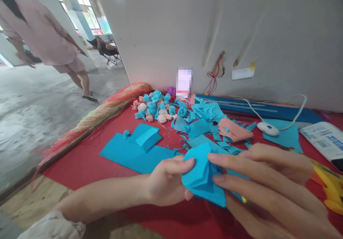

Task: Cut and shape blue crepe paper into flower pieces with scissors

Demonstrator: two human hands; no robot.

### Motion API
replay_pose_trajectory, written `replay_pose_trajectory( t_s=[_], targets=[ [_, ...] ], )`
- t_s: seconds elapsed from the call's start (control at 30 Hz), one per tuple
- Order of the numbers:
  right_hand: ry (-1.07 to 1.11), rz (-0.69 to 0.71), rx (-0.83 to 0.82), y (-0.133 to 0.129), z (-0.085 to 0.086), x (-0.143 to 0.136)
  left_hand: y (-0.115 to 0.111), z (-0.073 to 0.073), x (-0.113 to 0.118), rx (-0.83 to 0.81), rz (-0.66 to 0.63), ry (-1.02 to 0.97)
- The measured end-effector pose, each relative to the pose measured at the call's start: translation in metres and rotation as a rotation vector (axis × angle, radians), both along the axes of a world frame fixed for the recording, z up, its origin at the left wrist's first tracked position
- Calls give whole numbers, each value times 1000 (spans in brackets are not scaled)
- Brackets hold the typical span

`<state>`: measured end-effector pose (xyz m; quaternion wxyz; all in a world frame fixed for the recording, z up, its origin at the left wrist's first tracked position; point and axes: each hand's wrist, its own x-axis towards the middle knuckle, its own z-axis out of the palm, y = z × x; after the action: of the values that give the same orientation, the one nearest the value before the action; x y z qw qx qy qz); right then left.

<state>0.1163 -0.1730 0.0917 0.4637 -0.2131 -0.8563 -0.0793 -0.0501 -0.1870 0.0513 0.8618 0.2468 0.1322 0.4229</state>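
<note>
My left hand (170, 181) is closed on a small layered stack of blue crepe paper (199, 171), its thumb lying on the front and its fingers behind. The upper edge of the stack is rounded, and its layers fan apart a little. From the right, my right hand (273, 185) grips the same stack, two fingertips pressed on its front; the rest of its hold is hidden. Behind my hands, a large blue sheet (120, 155) lies on the red tabletop (77, 167) with a folded blue piece (148, 137) on it.
Blue and pink paper roses (155, 106) are heaped at the back, beside blue scraps (206, 112). A folded pink paper (235, 130), a white corded device (268, 128) and a white packet (324, 142) lie rightward. Pink-and-straw fibres (104, 106) line the left edge. A person (45, 28) walks at left.
</note>
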Motion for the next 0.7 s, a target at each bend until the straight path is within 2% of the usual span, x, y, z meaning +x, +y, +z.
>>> replay_pose_trajectory(
  t_s=[0.2, 0.47, 0.7],
  targets=[
    [-73, 13, 19, 1, -1, 5, 0, 1, 1, -25, -11, -33],
    [-3, -2, -12, 2, 5, -4, -1, 3, 0, -27, -15, -18],
    [11, 4, -15, 2, 3, -1, 0, 2, 1, -24, 11, 23]
  ],
)
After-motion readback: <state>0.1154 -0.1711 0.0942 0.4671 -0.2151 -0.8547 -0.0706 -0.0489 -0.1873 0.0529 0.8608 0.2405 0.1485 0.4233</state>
